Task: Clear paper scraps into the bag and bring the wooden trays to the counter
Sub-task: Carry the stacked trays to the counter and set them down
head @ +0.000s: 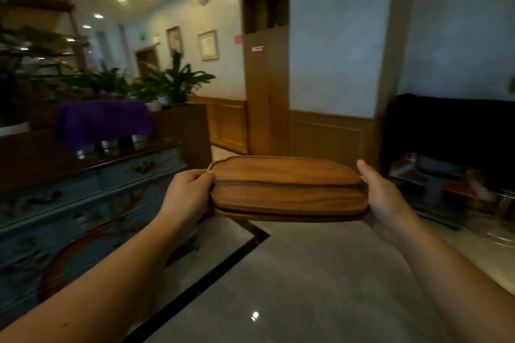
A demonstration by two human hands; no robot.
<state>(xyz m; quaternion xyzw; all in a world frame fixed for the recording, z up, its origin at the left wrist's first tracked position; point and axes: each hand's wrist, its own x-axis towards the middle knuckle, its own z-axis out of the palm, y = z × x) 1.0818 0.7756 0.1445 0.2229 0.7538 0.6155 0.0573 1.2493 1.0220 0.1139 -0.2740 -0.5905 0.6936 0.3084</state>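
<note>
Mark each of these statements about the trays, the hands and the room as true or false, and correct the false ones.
1. Both hands hold the stacked wooden trays, the left hand at one end and the right hand at the other. True.
2. The trays rest on the blue painted cabinet. False: they are held in the air over the floor, with the cabinet off to the left.
3. A purple cloth lies on top of things on the cabinet. True.
4. Paper scraps lie on the top tray. False: its top face is bare.
5. Only one hand has a grip on the stack. False: both do.
</note>
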